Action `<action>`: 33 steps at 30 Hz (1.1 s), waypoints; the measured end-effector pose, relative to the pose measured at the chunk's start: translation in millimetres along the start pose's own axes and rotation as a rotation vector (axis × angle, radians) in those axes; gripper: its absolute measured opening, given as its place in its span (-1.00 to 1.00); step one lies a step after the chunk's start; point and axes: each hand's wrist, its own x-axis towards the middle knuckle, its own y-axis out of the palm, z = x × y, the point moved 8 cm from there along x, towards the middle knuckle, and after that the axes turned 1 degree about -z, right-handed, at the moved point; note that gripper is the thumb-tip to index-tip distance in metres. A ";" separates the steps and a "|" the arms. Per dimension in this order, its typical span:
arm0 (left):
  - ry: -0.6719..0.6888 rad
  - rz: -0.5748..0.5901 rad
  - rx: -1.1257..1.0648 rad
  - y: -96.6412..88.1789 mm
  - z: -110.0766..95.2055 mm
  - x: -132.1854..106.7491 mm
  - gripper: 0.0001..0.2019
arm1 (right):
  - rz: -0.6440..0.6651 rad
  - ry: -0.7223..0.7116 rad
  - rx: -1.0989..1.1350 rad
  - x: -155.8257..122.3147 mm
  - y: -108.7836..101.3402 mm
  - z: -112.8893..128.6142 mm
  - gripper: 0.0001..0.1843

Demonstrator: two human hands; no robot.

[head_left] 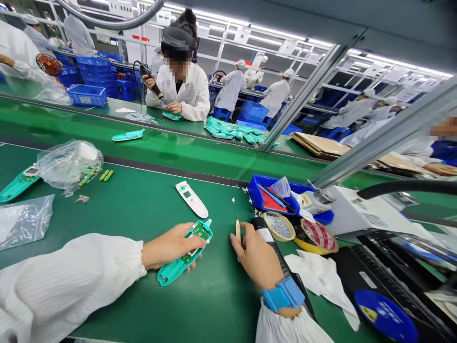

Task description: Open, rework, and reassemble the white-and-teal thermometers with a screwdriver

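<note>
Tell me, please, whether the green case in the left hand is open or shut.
Open: the green case in the left hand shows its circuit board; a white cover lies apart.

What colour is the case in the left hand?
The case is turquoise, seen in the head view.

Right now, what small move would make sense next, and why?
Perhaps bring the slim tool in the right hand to the teal casing, since the left hand holds it with its circuit board exposed and the tool is apart from it.
</note>
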 end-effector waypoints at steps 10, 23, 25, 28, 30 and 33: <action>0.005 -0.002 0.127 1.1 6.4 0.4 -0.86 | 0.129 -0.070 0.185 -46.8 10.8 5.5 -0.78; -0.072 0.044 0.092 0.3 9.4 0.2 -0.88 | -0.090 -0.785 -0.339 -65.6 -4.5 16.4 -0.52; -0.086 0.047 0.076 -0.1 10.5 1.1 -0.89 | -0.048 -0.871 -0.361 -69.1 -1.7 22.0 -0.53; -0.097 0.044 0.060 -0.7 12.1 2.6 -0.91 | -0.005 -0.915 -0.276 -72.7 -5.4 30.8 -0.63; -0.095 0.048 0.063 -0.7 12.9 3.3 -0.91 | -0.034 -0.902 -0.137 -75.9 -14.7 35.3 -0.73; -0.075 0.053 0.080 -0.5 12.5 3.2 -0.88 | -0.137 -0.719 0.167 -77.4 -31.6 29.2 -0.82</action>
